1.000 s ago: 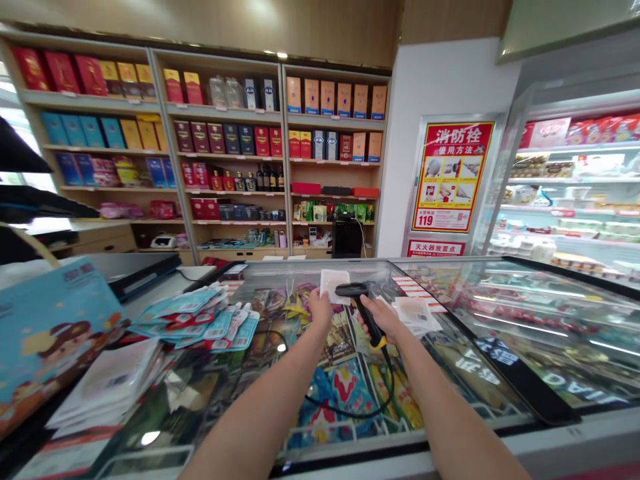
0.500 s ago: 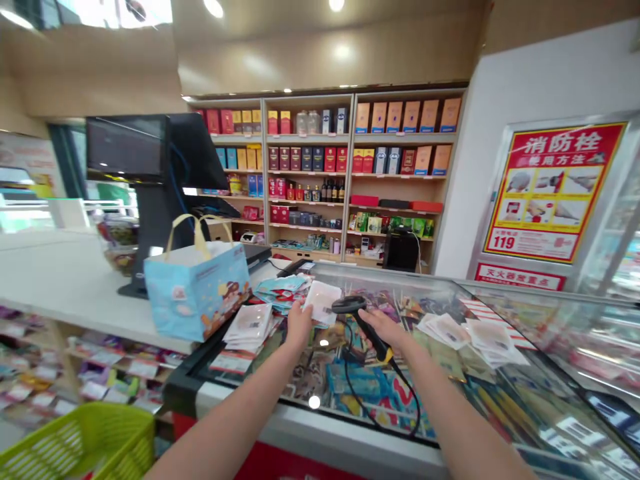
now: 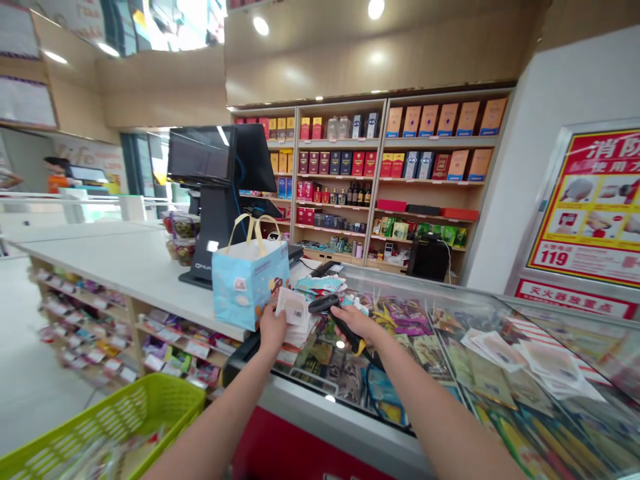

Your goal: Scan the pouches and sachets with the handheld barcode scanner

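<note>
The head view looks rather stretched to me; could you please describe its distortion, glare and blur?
In the head view, wide-angle bending tilts the tall wooden shelving and stretches the right forearm; a small white glare spot sits on the glass-topped freezer; the packets on the low shelves and lime-green plastic basket look blurred.

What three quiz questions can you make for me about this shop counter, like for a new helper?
1. True or false: the right hand holds a corded barcode scanner.
2. Which hand holds the white packet? A: the left hand. B: the right hand.
3. Fill in the missing word: the basket at the bottom left is ____.

Key: 1 true; 2 A; 3 green.
</note>
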Available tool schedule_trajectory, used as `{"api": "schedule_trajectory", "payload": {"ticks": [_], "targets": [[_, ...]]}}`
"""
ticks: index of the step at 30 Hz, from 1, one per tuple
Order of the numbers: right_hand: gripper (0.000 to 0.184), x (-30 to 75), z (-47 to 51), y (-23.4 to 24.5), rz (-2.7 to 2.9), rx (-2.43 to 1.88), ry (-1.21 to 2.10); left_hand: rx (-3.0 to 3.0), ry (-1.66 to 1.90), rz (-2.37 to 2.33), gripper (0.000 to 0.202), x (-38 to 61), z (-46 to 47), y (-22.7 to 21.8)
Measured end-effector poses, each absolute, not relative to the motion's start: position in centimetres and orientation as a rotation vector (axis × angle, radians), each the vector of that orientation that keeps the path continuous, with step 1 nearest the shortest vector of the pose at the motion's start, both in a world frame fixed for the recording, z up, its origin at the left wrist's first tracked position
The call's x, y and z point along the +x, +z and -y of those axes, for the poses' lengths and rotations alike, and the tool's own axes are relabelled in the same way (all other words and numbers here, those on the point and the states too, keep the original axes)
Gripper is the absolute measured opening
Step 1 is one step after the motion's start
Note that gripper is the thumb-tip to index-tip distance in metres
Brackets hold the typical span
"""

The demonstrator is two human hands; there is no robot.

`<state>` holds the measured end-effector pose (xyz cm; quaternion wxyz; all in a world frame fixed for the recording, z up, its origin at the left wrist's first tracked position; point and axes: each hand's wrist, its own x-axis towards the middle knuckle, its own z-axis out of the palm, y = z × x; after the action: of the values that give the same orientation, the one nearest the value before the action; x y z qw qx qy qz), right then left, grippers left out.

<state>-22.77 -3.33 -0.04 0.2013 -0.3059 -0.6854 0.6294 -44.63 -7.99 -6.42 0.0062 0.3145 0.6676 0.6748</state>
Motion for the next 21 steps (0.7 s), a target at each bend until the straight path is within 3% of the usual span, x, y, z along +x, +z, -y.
{"api": "schedule_trajectory", "payload": {"ticks": [6,12,21], "targets": [[0.029,-24.2,3.4,-0.2,1.956,-0.857,1.733,1.285,1.855,-2.243,0.042,-45.8,8.2,-6.8],[0.025,-22.6,3.0,0.1,1.877,-0.883,1.736,1.621,1.78,-2.28,0.032,-44.3,8.1,-5.7],[0.033,-14.0,1.0,0.7,1.611,-0.935,1.561,1.802,1.835,-1.788,0.021,-33.7,3.7,-3.6]]}}
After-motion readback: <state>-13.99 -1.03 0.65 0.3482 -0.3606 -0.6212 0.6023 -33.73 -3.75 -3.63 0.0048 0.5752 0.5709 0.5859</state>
